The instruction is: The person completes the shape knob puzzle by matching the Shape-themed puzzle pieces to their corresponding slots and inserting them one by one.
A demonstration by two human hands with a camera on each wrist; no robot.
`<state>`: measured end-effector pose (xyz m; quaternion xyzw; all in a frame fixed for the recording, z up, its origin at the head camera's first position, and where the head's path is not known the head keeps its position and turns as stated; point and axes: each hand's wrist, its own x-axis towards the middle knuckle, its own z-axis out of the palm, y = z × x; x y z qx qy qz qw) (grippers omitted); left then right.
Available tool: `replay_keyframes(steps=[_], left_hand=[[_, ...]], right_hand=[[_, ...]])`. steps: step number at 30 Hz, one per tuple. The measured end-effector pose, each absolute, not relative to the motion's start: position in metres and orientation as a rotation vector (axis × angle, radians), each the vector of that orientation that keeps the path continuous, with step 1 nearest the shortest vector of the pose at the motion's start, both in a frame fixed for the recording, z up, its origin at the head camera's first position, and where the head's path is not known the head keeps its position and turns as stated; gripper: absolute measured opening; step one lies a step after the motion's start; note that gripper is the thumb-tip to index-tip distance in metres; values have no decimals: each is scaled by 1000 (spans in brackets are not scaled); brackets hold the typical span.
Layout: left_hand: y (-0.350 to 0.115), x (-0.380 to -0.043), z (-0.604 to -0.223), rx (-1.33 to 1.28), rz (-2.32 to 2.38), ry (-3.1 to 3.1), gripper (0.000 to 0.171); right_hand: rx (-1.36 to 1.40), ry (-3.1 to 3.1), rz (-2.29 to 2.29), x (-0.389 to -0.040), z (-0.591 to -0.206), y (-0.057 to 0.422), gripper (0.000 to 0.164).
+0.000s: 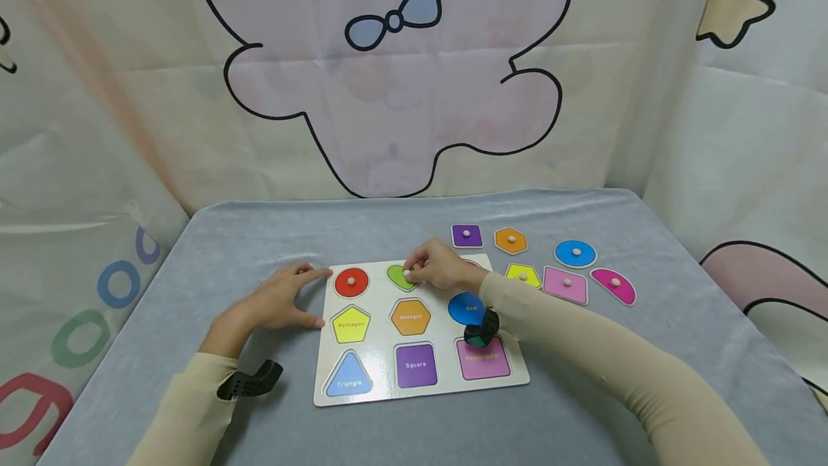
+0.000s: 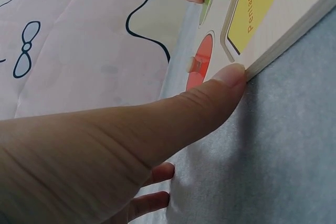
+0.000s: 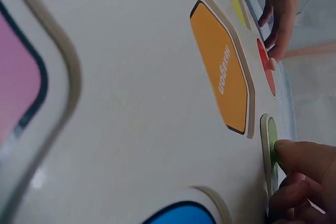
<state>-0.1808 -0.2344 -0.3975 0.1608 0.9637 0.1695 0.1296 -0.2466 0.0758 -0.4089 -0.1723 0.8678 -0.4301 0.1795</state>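
A white wooden puzzle board point(image 1: 384, 362) with printed shape recesses lies on the cloth-covered table. At its top middle, my right hand point(image 1: 440, 265) pinches the knob of a green puzzle piece point(image 1: 397, 275) between thumb and fingers. The green piece sits at its recess, partly hidden by the fingers. My left hand point(image 1: 277, 300) rests at the board's left edge with fingers spread, the thumb point(image 2: 220, 82) touching the side near the pentagon recess point(image 2: 252, 11). A red circle piece point(image 1: 343, 279) with a knob sits in the top left recess.
Beyond my right forearm lie several loose knobbed pieces: a purple square point(image 1: 466, 241), an orange hexagon point(image 1: 507, 244), a blue oval point(image 1: 575, 259), a yellow pentagon point(image 1: 529, 277), a pink rectangle point(image 1: 558, 292) and a magenta half-round piece point(image 1: 622, 295). Patterned curtains point(image 1: 401, 92) surround the table.
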Motion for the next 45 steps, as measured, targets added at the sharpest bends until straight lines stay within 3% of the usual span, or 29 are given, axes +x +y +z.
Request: replay_keyframes(steps=[21, 31, 45], left_hand=[[-234, -181, -399, 479, 495, 2797, 93], [-236, -183, -401, 447, 492, 2798, 93], [-236, -185, -402, 448, 500, 2800, 92]], right_hand=[[-473, 2389, -1217, -251, -399, 98, 34], [-458, 2414, -1230, -249, -396, 107, 26], [-488, 2399, -1232, -237, -407, 156, 30]])
